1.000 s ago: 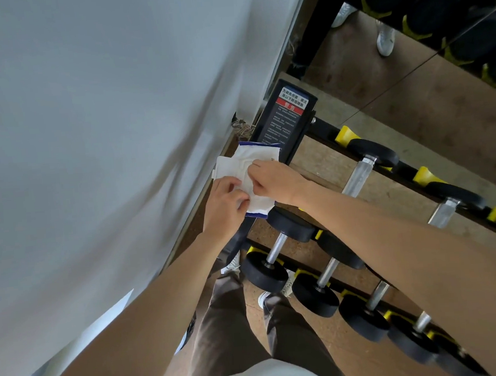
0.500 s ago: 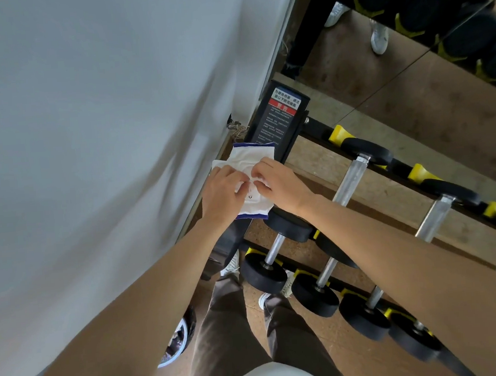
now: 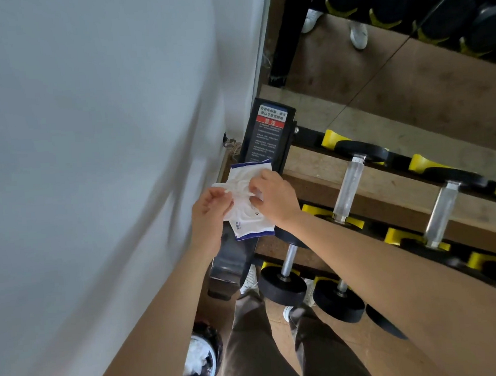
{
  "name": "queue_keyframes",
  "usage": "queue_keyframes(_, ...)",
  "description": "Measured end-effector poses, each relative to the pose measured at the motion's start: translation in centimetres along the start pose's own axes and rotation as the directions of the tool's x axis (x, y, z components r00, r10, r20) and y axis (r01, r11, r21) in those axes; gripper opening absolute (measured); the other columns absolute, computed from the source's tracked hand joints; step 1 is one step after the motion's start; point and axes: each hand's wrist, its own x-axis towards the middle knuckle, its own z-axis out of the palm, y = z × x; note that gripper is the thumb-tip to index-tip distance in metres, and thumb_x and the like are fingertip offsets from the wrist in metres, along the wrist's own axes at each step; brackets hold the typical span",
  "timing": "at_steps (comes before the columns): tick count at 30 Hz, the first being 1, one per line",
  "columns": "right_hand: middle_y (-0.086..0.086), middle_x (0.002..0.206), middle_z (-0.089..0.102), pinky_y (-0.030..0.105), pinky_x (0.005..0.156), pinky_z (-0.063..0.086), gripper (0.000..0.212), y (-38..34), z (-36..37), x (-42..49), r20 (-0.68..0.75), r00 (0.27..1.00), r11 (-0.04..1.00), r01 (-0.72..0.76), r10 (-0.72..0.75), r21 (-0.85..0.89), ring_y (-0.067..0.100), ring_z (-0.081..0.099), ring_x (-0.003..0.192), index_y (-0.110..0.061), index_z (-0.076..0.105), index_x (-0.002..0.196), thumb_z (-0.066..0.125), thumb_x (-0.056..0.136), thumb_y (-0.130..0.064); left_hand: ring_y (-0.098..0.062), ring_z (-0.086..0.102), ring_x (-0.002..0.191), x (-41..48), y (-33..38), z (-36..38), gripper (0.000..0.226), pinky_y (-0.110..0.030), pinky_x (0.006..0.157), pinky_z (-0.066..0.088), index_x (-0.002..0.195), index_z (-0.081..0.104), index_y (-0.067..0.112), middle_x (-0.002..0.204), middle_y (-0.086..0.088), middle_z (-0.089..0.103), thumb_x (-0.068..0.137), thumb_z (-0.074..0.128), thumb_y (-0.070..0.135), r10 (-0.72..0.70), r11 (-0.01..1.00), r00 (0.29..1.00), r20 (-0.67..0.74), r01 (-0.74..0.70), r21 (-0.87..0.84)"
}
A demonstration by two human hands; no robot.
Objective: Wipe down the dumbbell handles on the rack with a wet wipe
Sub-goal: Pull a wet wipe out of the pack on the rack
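Head view looks down on a white, blue-edged wet wipe packet (image 3: 250,217), soft and crinkled, held just in front of the rack's black end post (image 3: 269,138) with its red-and-white warning label. The left hand (image 3: 210,213) curls round the packet's left edge and pinches it. The right hand (image 3: 274,197) pinches with its fingertips at the packet's puckered middle, where a white fold lifts. Whether that fold is a wipe or the flap cannot be told. No wipe is free yet, so the step in hand is probably drawing one out. All the bars lie to the right of the post, which makes the right hand the nearer one. The nearest upper handle (image 3: 349,188) sits just right of the post and the second upper handle (image 3: 441,214) lies farther right. A lower handle (image 3: 288,259) runs below the post's label end, under the right wrist. Each is a pale metal cylinder whose long axis runs from the near rail away toward the far rail, set between flat black round heads in yellow cradles. A damp cloth would likely wrap such a bar and slide along its length. Down by the post's foot, to its left, stands a dark-lined bin (image 3: 198,366) holding crumpled white material.
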Motion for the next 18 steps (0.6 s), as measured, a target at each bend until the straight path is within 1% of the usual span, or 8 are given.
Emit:
queue_keyframes(2, -0.001, 0.102, 0.054, 0.034, 0.077, 0.053, 0.012, -0.1, 0.2, 0.0, -0.015, 1.0, 1.0, -0.005, 0.005, -0.011, 0.019, 0.055, 0.096, -0.019, 0.061, 0.094, 0.068, 0.09, -0.028, -0.019, 0.065, 0.086, -0.3, 0.3, -0.6, 0.025, -0.034, 0.085, 0.055, 0.081, 0.059, 0.016, 0.088, -0.004, 0.067, 0.095, 0.058, -0.005, -0.019, 0.993, 1.0, -0.002, 0.019, -0.117)
queue_keyframes(5, -0.003, 0.101, 0.053, 0.032, 0.079, 0.052, 0.013, -0.3, 0.4, 0.1, -0.034, 0.999, 1.0, -0.018, 0.017, -0.02, 0.016, 0.054, 0.096, -0.021, 0.058, 0.092, 0.068, 0.09, -0.03, -0.022, 0.067, 0.092, -1.1, 0.9, -1.0, 0.02, -0.034, 0.083, 0.057, 0.088, 0.056, 0.014, 0.095, -0.006, 0.068, 0.1, 0.052, -0.001, -0.01, 0.978, 0.999, -0.033, 0.003, -0.209)
queue_keyframes(9, -0.004, 0.104, 0.053, 0.029, 0.08, 0.048, 0.015, -0.6, 0.5, 0.2, -0.042, 0.998, 0.999, -0.037, 0.036, -0.037, 0.013, 0.053, 0.096, -0.024, 0.056, 0.094, 0.065, 0.092, -0.035, -0.02, 0.07, 0.091, -2.2, 2.2, -1.1, 0.016, -0.033, 0.08, 0.059, 0.092, 0.055, 0.014, 0.092, 0.001, 0.07, 0.103, 0.05, 0.004, 0.026, 0.974, 0.995, -0.097, -0.047, -0.221)
queue_keyframes(13, -0.003, 0.107, 0.054, 0.032, 0.086, 0.05, 0.018, -0.7, 0.5, 0.3, -0.033, 0.999, 0.999, -0.043, 0.043, -0.029, 0.014, 0.054, 0.099, -0.025, 0.055, 0.096, 0.064, 0.093, -0.04, -0.018, 0.069, 0.094, -2.9, 3.1, -1.2, 0.013, -0.031, 0.081, 0.058, 0.095, 0.055, 0.016, 0.098, -0.001, 0.065, 0.104, 0.05, 0.007, 0.046, 0.969, 0.989, -0.137, -0.077, -0.236)
queue_keyframes(16, -0.004, 0.106, 0.053, 0.033, 0.085, 0.051, 0.019, -0.7, 0.4, 0.3, -0.031, 0.999, 0.999, -0.038, 0.036, -0.037, 0.015, 0.055, 0.097, -0.025, 0.055, 0.096, 0.064, 0.093, -0.042, -0.018, 0.067, 0.098, -3.2, 3.8, -1.1, 0.013, -0.029, 0.08, 0.059, 0.096, 0.054, 0.017, 0.102, -0.003, 0.062, 0.104, 0.049, 0.007, 0.052, 0.963, 0.984, -0.17, -0.094, -0.253)
queue_keyframes(18, -0.004, 0.105, 0.053, 0.034, 0.085, 0.051, 0.02, -0.7, 0.3, 0.3, -0.019, 0.999, 0.999, -0.029, 0.028, -0.033, 0.015, 0.055, 0.096, -0.026, 0.055, 0.096, 0.064, 0.092, -0.043, -0.019, 0.065, 0.098, -3.5, 4.3, -1.1, 0.016, -0.031, 0.084, 0.059, 0.095, 0.054, 0.017, 0.1, -0.003, 0.061, 0.105, 0.047, 0.007, 0.058, 0.958, 0.982, -0.179, -0.106, -0.267)
